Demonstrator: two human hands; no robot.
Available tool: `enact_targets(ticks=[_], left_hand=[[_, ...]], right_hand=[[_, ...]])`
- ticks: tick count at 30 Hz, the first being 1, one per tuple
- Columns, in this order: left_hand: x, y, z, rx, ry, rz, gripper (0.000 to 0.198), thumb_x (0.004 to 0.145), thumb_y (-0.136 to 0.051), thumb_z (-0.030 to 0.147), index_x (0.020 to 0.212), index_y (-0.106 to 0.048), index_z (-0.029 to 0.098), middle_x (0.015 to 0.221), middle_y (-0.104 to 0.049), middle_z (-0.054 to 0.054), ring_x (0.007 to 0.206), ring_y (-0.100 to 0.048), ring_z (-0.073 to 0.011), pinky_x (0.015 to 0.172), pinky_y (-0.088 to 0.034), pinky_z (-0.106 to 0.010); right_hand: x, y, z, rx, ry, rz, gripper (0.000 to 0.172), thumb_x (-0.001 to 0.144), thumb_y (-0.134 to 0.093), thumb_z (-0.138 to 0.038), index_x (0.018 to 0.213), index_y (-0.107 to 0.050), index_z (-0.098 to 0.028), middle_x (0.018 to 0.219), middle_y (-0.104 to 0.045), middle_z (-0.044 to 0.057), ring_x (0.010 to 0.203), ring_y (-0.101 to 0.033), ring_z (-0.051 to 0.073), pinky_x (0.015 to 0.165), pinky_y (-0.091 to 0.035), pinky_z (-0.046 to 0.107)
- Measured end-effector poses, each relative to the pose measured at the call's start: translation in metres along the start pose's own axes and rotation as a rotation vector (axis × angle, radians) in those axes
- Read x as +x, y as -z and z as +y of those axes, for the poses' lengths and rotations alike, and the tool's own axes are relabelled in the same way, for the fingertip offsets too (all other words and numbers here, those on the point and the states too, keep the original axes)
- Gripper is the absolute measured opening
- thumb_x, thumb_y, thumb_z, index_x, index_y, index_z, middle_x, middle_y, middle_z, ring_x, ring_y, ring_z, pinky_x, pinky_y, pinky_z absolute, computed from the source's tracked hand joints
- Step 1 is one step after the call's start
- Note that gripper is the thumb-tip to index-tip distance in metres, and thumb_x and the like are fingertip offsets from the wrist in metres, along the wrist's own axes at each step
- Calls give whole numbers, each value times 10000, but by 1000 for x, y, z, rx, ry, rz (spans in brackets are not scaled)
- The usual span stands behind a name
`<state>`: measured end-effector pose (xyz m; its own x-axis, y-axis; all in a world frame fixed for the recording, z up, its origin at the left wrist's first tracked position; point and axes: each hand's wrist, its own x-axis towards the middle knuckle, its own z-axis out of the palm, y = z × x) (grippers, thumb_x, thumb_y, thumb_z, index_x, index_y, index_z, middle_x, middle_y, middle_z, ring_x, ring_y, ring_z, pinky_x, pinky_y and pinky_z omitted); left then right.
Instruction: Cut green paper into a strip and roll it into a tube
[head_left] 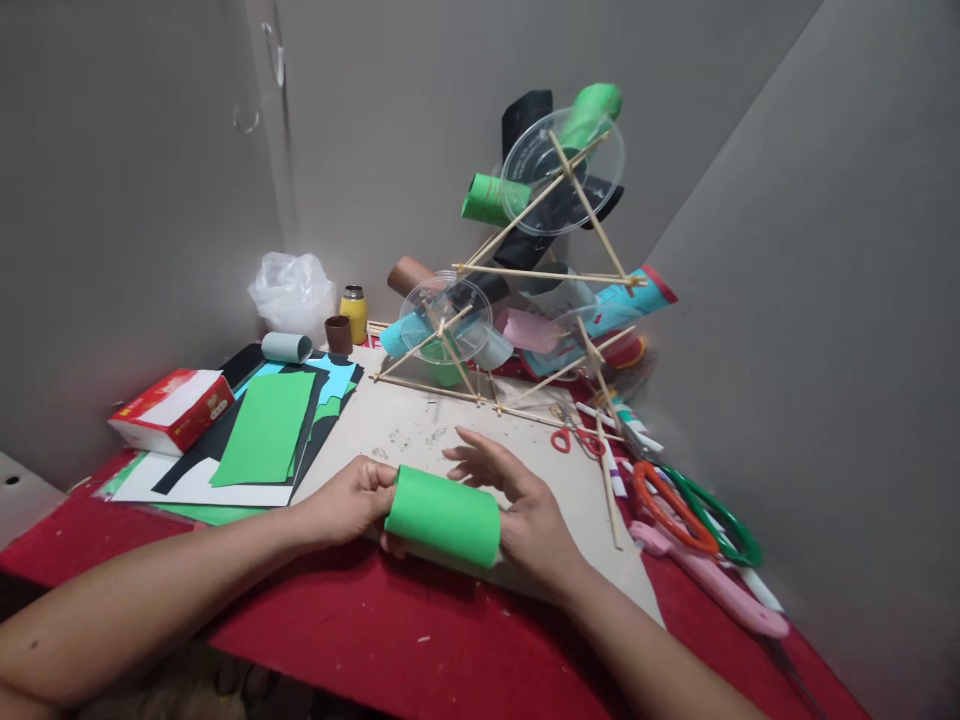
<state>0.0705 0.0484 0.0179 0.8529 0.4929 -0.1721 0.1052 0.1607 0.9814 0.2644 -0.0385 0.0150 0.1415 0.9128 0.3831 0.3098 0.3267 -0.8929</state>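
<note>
A green paper tube (pixel 444 515) lies sideways above the near edge of the board. My left hand (pixel 365 495) grips its left end, fingers closed on the rim. At the other end is my right hand (pixel 525 500), its fingers stretched out and apart above the tube. Part of that palm is hidden behind the tube's right rim, so I cannot tell how firmly it touches. Beyond my hands stand stick-framed wheels with clear plastic discs, the tallest disc (pixel 517 165) carrying green and black tubes.
To the left, a green sheet (pixel 266 428) tops a pile of coloured paper beside a red tissue box (pixel 174 410). A brown tube (pixel 338 335) and a yellow bottle (pixel 353 314) stand behind. On the right lie red-handled scissors (pixel 577 440), larger scissors (pixel 675 508) and a pink-handled tool (pixel 724 585).
</note>
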Motion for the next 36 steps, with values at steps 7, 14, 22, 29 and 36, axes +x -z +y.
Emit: enact_targets(ticks=[7, 14, 22, 29, 36], left_hand=[[0, -2, -4, 29, 44, -90, 344, 741, -668, 427, 609, -641, 111, 512, -642, -35, 433, -580, -112, 471, -460, -192], [4, 5, -2, -7, 46, 73, 436, 689, -672, 536, 610, -619, 110, 487, -611, -30, 393, -544, -96, 431, -430, -176], [11, 17, -2, 29, -163, 385, 550, 696, -569, 660, 599, -571, 118, 480, -572, -38, 401, -543, -122, 426, -422, -205], [8, 19, -5, 150, -345, 417, 431, 794, -508, 520, 586, -521, 143, 509, -491, 12, 454, -455, -95, 466, -378, -198], [0, 20, -8, 456, -478, 402, 249, 834, -455, 251, 662, -584, 125, 574, -484, 24, 561, -424, -94, 561, -340, -201]], right_hand=[[1, 7, 10, -330, 617, -203, 546, 801, -632, -130, 1308, -527, -304, 1073, -703, 76, 974, -644, 229, 824, -480, 378], [8, 22, 16, -550, 524, -179, 474, 836, -577, -151, 1297, -541, -253, 1161, -679, 95, 1062, -618, 241, 898, -474, 410], [10, 20, 18, -26, -187, 273, 351, 800, -669, -448, 1038, -699, -191, 940, -728, 92, 721, -630, 179, 615, -519, 283], [-1, -12, -5, 499, -525, 27, 477, 732, -759, -429, 1126, -643, -187, 887, -680, 58, 506, -552, 82, 367, -351, 151], [-6, -10, -2, 674, -570, -149, 353, 769, -746, -350, 1055, -654, -164, 463, -576, -26, 346, -455, 42, 353, -307, 107]])
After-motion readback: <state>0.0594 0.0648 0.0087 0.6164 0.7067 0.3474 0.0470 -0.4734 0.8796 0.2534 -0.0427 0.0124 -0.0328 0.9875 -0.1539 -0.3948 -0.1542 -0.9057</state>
